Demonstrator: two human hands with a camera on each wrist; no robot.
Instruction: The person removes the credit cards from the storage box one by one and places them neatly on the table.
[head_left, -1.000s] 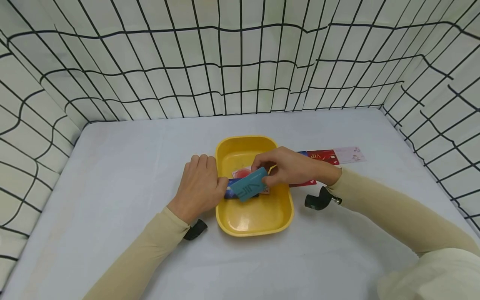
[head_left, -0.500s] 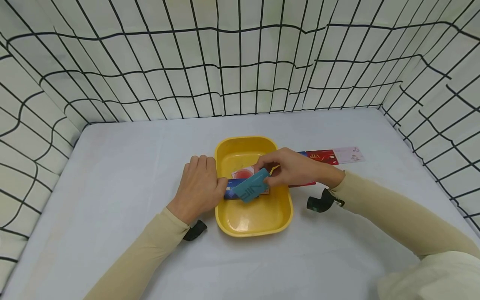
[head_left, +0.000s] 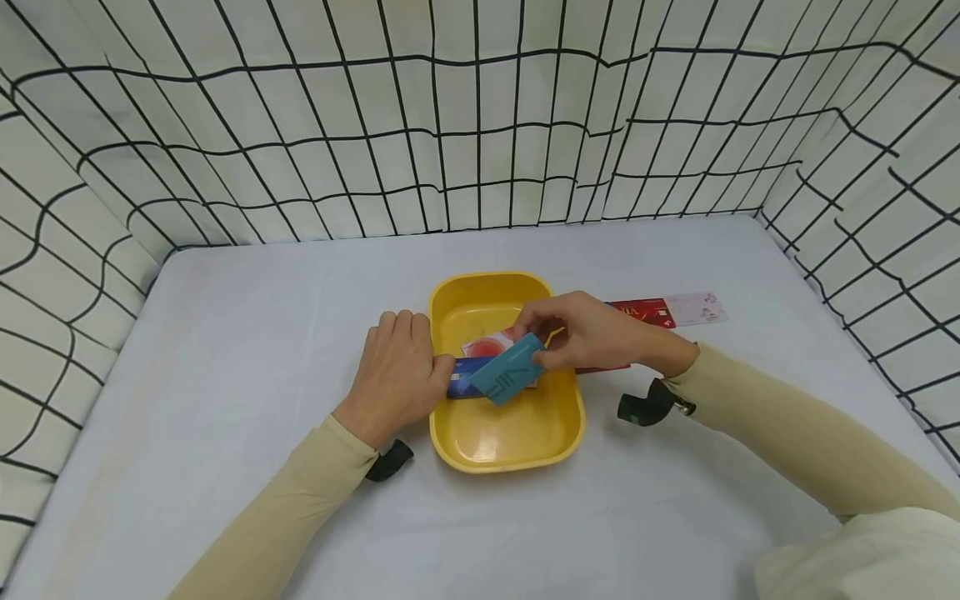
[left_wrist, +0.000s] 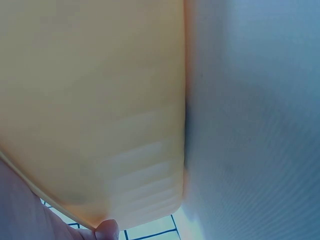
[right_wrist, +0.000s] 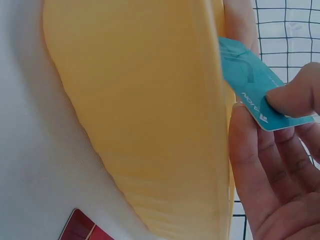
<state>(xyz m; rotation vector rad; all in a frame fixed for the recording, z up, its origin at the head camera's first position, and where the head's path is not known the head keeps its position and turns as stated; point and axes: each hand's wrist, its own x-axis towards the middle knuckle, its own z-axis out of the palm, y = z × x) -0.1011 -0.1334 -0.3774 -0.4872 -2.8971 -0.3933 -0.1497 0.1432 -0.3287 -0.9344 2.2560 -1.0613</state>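
Note:
A yellow plastic tray (head_left: 506,446) sits on the white-covered table. My left hand (head_left: 397,379) grips its left rim, with the thumb over the edge. Above the tray's middle, my right hand (head_left: 581,329) pinches a teal card (head_left: 507,371) between thumb and fingers. In the right wrist view the teal card (right_wrist: 255,82) is tilted, with the thumb on its face. Beneath it in the tray lie a blue card (head_left: 465,379) and a card with a red round print (head_left: 486,344), both partly covered.
Right of the tray lie a red VIP card (head_left: 647,312), a pale pink card (head_left: 697,308) and another red card (head_left: 603,369), partly hidden by the right hand. Black wire grid panels (head_left: 480,133) border the table at the back and sides. Black wrist mounts (head_left: 647,404) hang near both wrists.
My right hand has shifted slightly right with the teal card, showing a bit more of the blue card below. The left hand keeps its hold on the tray rim.

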